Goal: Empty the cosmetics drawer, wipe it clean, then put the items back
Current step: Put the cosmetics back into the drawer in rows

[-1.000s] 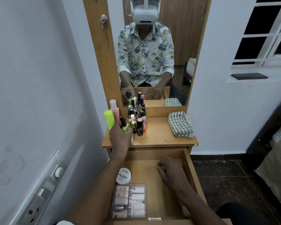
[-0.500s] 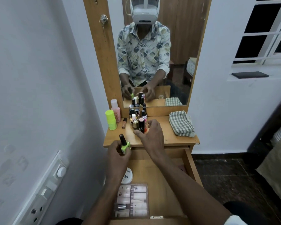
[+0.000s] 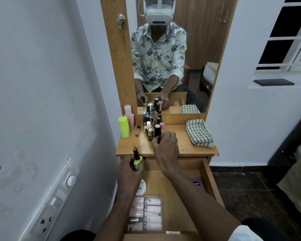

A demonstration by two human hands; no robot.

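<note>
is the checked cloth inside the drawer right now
No, the checked cloth lies on the dresser top, right of the bottles and outside the open drawer.

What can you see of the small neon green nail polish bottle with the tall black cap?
The neon green nail polish bottle has a squat, square-shouldered body and a tall black cap, closed. It is about upright, leaning slightly left. The left hand holds it by the body, fingers curled round it, in the air over the front edge of the wooden dresser top and the open wooden drawer. Nothing else touches it.
</note>
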